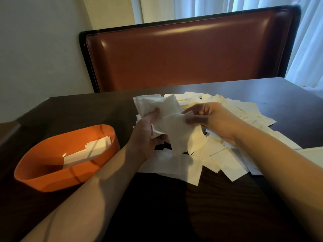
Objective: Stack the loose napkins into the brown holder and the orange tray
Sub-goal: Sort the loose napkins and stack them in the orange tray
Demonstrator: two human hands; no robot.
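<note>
Near the counter's left edge: an oval orange plastic tray (52, 165), a few flat white napkins (87, 152) already lying inside against its far wall. Just right of it, raised over the middle of the dark wooden counter (174, 206): left hand (148, 133), fingers and thumb curled round a crumpled bunch of white paper napkins (167, 119). Right hand (208, 117) at the bunch's other side, fingertips pinching its edge. Beneath and on toward the right edge: a wide scattered heap of loose white napkins (227, 154), most still unsorted. Brown holder not in view. Step in hand, by the look of it: squaring up a gathered bunch. Next move likely calls for flattening the bunch, then carrying it left and down into the tray atop those already there.
</note>
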